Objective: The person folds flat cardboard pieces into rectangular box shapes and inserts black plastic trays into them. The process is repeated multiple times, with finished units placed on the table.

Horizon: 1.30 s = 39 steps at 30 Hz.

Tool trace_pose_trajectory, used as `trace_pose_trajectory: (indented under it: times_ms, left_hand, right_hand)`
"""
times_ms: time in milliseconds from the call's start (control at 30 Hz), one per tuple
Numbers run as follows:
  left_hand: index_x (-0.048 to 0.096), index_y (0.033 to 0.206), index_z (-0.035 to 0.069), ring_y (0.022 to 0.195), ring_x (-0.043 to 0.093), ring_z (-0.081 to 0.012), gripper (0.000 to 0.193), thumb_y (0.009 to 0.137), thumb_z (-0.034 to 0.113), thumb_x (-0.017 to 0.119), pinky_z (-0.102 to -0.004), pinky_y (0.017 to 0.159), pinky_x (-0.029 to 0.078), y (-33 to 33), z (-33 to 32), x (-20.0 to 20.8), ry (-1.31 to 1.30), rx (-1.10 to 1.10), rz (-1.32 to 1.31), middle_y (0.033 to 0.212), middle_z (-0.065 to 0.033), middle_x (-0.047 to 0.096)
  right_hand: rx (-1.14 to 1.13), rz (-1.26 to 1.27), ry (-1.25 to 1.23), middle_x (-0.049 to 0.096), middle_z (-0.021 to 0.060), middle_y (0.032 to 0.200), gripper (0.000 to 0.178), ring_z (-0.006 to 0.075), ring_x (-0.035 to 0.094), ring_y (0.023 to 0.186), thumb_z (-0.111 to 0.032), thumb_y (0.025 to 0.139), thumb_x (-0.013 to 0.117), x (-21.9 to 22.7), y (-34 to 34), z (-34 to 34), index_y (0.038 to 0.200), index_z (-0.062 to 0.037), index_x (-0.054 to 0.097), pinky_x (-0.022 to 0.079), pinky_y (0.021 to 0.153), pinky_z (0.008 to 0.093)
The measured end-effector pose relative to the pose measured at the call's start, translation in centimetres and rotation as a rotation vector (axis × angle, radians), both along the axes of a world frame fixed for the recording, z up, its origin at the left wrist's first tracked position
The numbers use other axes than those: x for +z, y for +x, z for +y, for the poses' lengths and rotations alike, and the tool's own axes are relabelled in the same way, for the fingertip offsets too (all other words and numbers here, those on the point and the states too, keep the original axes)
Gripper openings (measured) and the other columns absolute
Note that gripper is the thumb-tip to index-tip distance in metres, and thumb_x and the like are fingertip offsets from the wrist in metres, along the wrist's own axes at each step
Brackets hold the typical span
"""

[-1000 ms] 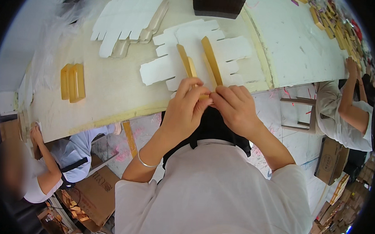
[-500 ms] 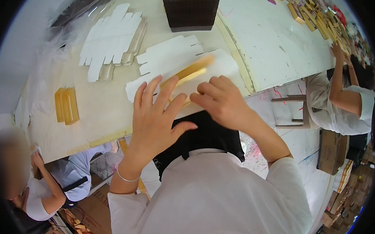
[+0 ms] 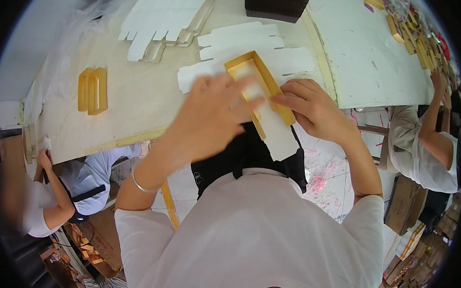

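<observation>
A long gold cardboard box (image 3: 266, 79), partly folded up, sits at the table's near edge with its far end and sides standing. From its near end a white flap (image 3: 282, 141) sticks out past the edge. My right hand (image 3: 314, 109) pinches the right wall close to that end. Over the left wall hovers my left hand (image 3: 211, 115), blurred by motion, its fingers spread; whether it touches the box is unclear. Beneath and beyond lie flat white box blanks (image 3: 240, 39) with notched edges.
Two narrow gold trays (image 3: 93, 91) stand side by side at the left. Farther off are a stack of white blanks (image 3: 159, 12) and a dark block-shaped stack (image 3: 277, 4). Co-workers sit left and right, and many gold boxes (image 3: 412, 38) pile up at the far right.
The gold box has turned and now shows its inside, the near flap lying outward. My left hand has swung across its left side; my right hand has shifted right. The whole view has shifted.
</observation>
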<state>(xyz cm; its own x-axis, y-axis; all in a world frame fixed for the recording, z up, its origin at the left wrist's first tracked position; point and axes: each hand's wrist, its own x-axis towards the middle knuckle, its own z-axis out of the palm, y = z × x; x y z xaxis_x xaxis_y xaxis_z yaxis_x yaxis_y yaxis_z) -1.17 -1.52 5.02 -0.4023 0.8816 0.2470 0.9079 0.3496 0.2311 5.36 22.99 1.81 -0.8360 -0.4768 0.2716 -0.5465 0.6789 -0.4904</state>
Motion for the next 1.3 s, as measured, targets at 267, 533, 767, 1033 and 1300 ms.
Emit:
trace_pose_trajectory:
  times_ms: [267, 533, 767, 1033, 1300]
  left_hand:
    - [0.062, 0.091, 0.010, 0.080, 0.059, -0.0194, 0.028, 0.067, 0.011, 0.077, -0.0312, 0.065, 0.047, 0.6, -0.4, -4.7, 0.231, -0.022, -0.416, 0.092, -0.0021, 0.060]
    - [0.063, 0.090, 0.007, 0.059, 0.054, -0.0187, 0.024, 0.070, 0.008, 0.076, -0.0294, 0.054, 0.045, 2.6, 2.4, -4.1, 0.290, 0.266, -0.604, 0.076, -0.0034, 0.056]
    - [0.061, 0.078, 0.004, 0.056, 0.057, -0.0200, 0.014, 0.074, 0.008, 0.074, -0.0296, 0.052, 0.044, 2.7, 2.4, -4.8, 0.330, 0.217, -0.470, 0.070, -0.0056, 0.053]
    - [0.060, 0.088, 0.004, 0.067, 0.056, -0.0138, 0.018, 0.078, 0.011, 0.073, -0.0273, 0.058, 0.044, 2.3, 2.2, -3.6, 0.241, 0.228, -0.728, 0.079, -0.0040, 0.056]
    - [0.041, 0.119, 0.004, 0.084, 0.055, -0.0112, 0.033, 0.093, 0.013, 0.058, -0.0263, 0.067, 0.045, 1.3, 1.3, -4.6, 0.411, 0.095, -0.986, 0.114, -0.0087, 0.054]
  right_hand:
    - [0.134, -0.014, -0.004, 0.055, 0.0070, 0.086, 0.024, 0.0257, 0.052, 0.083, 0.003, 0.066, 0.070, 0.3, -0.6, -0.1, 0.088, -0.0059, 0.063, 0.041, 0.075, 0.0349]
    - [-0.017, -0.124, -0.207, 0.049, 0.0077, 0.077, 0.020, 0.0269, 0.049, 0.074, 0.000, 0.068, 0.071, -0.5, 0.1, -2.5, 0.078, -0.0050, 0.055, 0.040, 0.069, 0.0370]
    - [-0.114, -0.192, -0.289, 0.058, 0.0108, 0.092, 0.040, 0.0269, 0.055, 0.084, 0.005, 0.069, 0.066, -0.6, 1.8, -2.5, 0.107, -0.0058, 0.061, 0.044, 0.076, 0.0361]
    - [-0.085, 0.326, -0.103, 0.058, 0.0139, 0.116, 0.044, 0.0288, 0.058, 0.096, 0.006, 0.064, 0.066, -3.4, 3.4, -2.5, 0.107, -0.0004, 0.064, 0.049, 0.079, 0.0370]
    - [-0.208, -0.071, -0.709, 0.056, 0.0095, 0.095, 0.020, 0.0195, 0.056, 0.080, 0.007, 0.079, 0.066, -3.2, 1.7, -3.8, 0.098, -0.0013, 0.062, 0.047, 0.067, 0.0285]
